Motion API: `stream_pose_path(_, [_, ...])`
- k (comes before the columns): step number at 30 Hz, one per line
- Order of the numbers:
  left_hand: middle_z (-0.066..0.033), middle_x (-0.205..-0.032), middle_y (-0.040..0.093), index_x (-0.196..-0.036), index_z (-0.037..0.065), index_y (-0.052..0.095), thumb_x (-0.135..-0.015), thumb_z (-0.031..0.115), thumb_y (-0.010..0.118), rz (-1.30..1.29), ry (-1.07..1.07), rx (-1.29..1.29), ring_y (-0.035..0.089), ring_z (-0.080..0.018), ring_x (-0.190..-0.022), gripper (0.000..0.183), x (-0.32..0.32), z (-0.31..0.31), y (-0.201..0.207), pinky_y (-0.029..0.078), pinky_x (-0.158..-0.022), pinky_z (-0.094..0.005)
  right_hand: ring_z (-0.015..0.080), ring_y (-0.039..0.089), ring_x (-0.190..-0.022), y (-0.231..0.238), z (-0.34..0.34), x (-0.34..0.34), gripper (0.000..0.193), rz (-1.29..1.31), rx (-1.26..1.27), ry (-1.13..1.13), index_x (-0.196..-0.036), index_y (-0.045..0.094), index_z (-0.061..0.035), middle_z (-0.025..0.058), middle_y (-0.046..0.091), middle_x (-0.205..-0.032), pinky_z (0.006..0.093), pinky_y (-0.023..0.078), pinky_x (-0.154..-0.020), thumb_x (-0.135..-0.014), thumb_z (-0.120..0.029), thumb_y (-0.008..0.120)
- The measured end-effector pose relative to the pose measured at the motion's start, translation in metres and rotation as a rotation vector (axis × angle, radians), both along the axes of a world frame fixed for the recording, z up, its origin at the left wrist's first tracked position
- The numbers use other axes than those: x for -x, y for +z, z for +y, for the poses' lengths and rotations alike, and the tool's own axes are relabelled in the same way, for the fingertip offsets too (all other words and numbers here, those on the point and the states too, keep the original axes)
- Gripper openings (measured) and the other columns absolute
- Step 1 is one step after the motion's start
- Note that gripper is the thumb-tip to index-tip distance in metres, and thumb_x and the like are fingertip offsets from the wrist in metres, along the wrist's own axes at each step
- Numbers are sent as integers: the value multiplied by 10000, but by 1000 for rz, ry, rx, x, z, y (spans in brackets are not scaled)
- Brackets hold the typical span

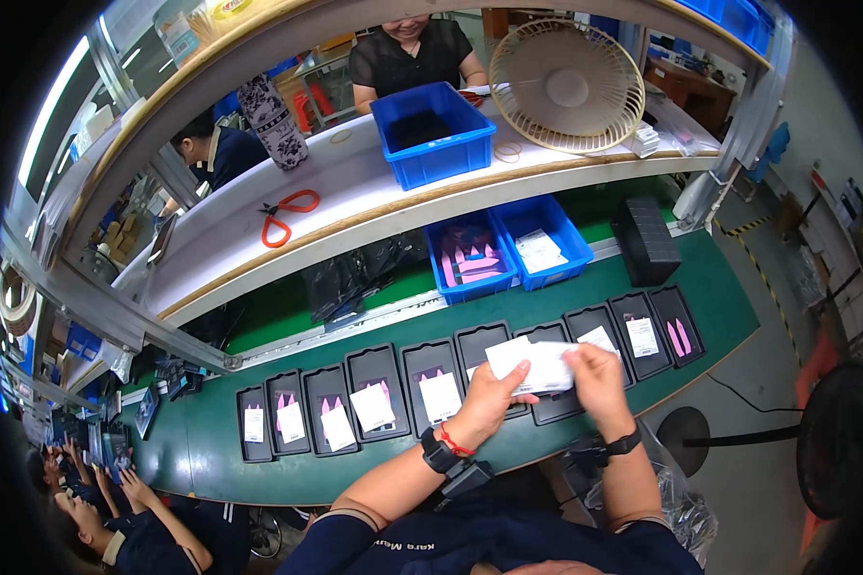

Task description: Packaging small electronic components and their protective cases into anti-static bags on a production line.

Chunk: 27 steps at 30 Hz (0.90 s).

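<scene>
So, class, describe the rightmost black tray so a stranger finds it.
Find the green workbench and its row of black trays. The tray at the right end holds two pink pointed pieces but lacks the white card of its neighbour.

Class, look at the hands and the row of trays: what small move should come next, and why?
Probably the right hand should lay one of the held white sheets in the rightmost tray: its pink pieces show no sheet with them, while the neighbouring tray holds one.
</scene>
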<state>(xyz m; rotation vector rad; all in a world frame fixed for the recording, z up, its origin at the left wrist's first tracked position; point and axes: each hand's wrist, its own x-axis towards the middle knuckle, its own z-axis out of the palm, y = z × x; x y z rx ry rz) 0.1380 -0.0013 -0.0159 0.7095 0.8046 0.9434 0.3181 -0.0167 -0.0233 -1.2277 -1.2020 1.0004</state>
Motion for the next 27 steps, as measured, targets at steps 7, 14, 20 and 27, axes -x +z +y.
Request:
stream_pose_path(7, [-114, -974, 652, -1046, -26, 574, -796, 40, 666, 569, 360, -557, 628, -186, -853, 274, 44, 132, 28, 505, -751, -302, 88, 529, -620, 8, 8, -238, 134, -537, -55, -611, -807, 592, 10, 57, 599, -683, 252, 410, -551, -869, -107, 568])
stream_pose_path(14, [-266, -940, 645, -1314, -33, 334, -674, 135, 747, 1316, 339, -626, 639, -392, -887, 780, 26, 209, 7, 513, -802, -414, 257, 558, -788, -32, 19, -241, 340, -835, 53, -542, -958, 636, -8, 126, 564, -842, 347, 460, -728, -653, -109, 747])
stream_pose_path(20, [-261, -1186, 517, -1307, 2, 400, -676, 89, 722, 1356, 339, -853, 468, -389, -1164, 714, 28, 177, 14, 401, -981, -395, 311, 583, -900, -42, 17, -223, 395, -829, -27, -488, -1029, 603, 3, 164, 592, -948, 371, 468, -808, -667, -76, 740])
stream_pose_path(27, [-222, -1312, 433, -1137, 75, 579, -763, 156, 688, 1161, 62, -1007, 354, -412, -1273, 397, 106, 65, 28, 318, -1040, -454, 303, 557, -863, -51, 10, -190, 340, -903, 23, -461, -1019, 593, -1, 146, 562, -912, 369, 452, -793, -705, -78, 698])
